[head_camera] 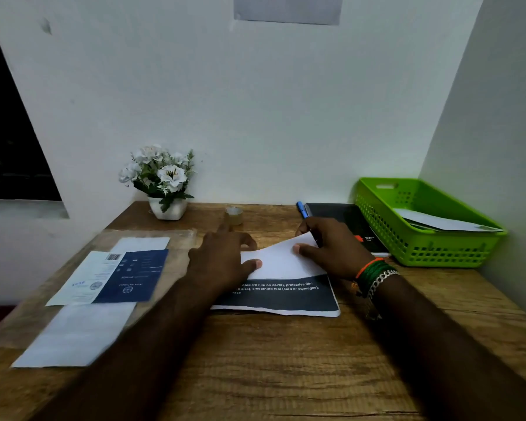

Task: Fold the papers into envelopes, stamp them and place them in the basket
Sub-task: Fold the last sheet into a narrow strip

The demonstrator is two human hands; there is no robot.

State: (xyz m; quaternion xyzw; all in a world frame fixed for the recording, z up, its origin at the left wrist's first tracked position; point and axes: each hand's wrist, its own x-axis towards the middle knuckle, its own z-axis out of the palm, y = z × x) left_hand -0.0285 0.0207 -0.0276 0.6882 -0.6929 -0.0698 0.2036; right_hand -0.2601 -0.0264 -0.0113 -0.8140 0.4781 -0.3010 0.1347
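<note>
Paper [281, 259] is feeling thin & floppy, so I'm pinning its folded flap w/ both hands [225, 256], thumbs at the edges.

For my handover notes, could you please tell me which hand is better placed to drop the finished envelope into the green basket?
Right. The right hand is nearer the green basket at the table's right edge; the left hand is farther.

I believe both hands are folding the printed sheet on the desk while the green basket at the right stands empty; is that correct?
Not quite: the head view shows the green basket already holds white folded paper. The rest stands: the left hand and right hand are folding the printed sheet on the desk.
</note>
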